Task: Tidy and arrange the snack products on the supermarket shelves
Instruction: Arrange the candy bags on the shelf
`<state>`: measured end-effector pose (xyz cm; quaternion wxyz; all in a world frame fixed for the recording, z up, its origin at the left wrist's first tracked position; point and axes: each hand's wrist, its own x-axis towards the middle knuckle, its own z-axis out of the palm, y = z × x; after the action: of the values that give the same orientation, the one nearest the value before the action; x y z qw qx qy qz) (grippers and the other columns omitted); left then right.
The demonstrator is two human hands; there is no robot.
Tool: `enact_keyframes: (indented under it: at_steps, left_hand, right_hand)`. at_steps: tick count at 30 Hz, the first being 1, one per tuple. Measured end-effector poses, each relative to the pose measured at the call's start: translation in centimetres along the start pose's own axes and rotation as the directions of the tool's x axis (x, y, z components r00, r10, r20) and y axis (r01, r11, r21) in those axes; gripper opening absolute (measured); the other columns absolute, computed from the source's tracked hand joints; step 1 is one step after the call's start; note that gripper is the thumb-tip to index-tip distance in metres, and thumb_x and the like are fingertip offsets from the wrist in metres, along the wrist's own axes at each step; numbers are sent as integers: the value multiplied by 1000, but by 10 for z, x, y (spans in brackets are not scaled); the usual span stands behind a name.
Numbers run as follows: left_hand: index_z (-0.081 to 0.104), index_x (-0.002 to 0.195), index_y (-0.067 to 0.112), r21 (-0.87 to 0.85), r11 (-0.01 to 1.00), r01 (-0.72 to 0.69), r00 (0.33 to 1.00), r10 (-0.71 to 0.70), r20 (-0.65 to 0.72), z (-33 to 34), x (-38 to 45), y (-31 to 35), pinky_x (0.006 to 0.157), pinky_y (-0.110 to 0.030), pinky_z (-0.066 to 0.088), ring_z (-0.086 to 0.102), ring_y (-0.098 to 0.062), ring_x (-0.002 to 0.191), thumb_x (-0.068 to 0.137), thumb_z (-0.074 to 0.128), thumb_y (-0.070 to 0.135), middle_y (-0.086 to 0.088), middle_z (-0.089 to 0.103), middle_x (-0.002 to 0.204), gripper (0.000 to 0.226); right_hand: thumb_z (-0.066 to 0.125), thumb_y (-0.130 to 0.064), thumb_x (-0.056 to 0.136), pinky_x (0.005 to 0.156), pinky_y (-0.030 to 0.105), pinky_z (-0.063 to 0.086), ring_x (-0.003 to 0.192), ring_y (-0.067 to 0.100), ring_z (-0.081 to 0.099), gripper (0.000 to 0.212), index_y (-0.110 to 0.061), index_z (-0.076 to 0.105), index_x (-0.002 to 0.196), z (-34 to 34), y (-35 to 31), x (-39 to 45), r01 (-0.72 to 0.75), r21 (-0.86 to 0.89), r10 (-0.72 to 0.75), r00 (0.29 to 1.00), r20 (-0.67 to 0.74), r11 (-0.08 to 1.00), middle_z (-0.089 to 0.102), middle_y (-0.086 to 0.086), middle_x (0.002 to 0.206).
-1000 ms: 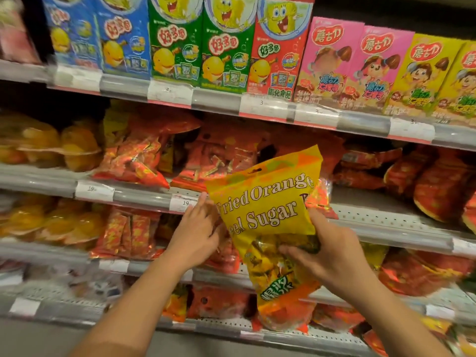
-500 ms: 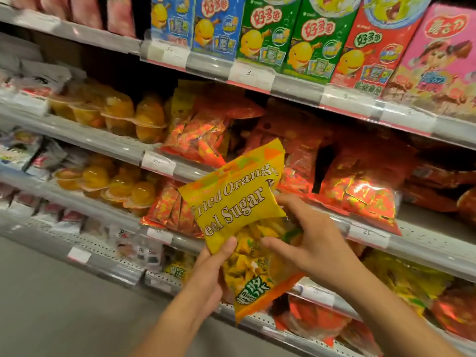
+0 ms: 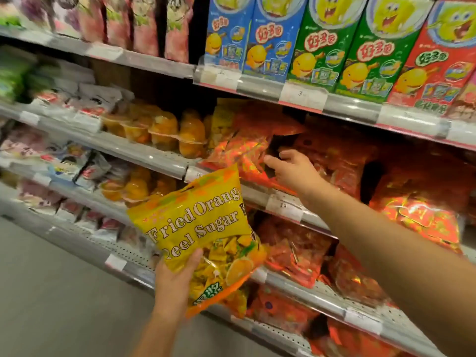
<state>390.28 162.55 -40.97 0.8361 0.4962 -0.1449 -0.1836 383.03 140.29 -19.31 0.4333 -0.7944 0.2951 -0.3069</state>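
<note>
Left hand point(image 3: 173, 284) grips a yellow snack bag point(image 3: 206, 238) off the shelf, not yet placed. Right hand point(image 3: 291, 171), fingers loosely spread, reaches among red bags point(image 3: 242, 150) on the middle shelf point(image 3: 154, 157); tidying looks unfinished.

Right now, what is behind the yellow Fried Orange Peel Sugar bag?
Behind the yellow bag, held by the left hand, show shelf edges and red packets. Whatever it covers directly is hidden.

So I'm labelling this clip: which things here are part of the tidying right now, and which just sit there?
In play:
left hand, holding the yellow bag
right hand, reaching at the red bags

Just there:
cartoon boxes
orange jelly cups
white packets
</note>
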Motion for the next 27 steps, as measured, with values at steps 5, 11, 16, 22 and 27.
enact_keyframes:
  at_steps: [5,11,16,22,27]
  left_hand:
    - [56,139,20,-101,989,105,990,-114,-86,-31,-16,-30,90,-51,58,70,-30,111,65,88,40,-7,70,127,83]
    - [64,127,18,-97,985,145,980,-157,-126,-44,-12,-35,88,-59,56,73,-33,101,76,85,24,-11,74,116,55]
    - [65,128,16,-91,989,118,987,-127,-98,-47,-25,-27,87,-52,57,74,-32,101,87,73,15,-11,74,116,42]
    - [68,123,19,-52,992,114,993,-116,-29,-39,-37,-23,84,-56,59,73,-35,100,79,84,23,-12,75,113,47]
    - [74,112,33,200,979,-46,997,34,66,-18,-31,-8,98,-58,52,72,-28,106,45,91,66,-2,77,109,77]
  right_hand:
    - [79,-58,77,58,26,41,59,12,49,49,-19,52,88,38,-6,40,-126,114,125,992,14,985,51,-3,72]
    - [84,-69,60,102,47,51,113,25,62,104,-6,48,133,62,-6,61,-160,94,159,987,19,983,60,6,126]
    - [88,-53,56,85,50,61,89,27,73,70,-13,64,107,57,-1,68,-125,61,130,988,-85,990,74,8,96]
    - [80,-31,85,64,30,49,63,15,63,26,-17,61,72,19,-9,41,-23,96,39,984,-172,995,66,0,65]
    - [75,-25,88,54,29,37,46,14,46,32,-13,58,64,-35,-2,-16,150,24,-148,986,-75,988,52,0,48]
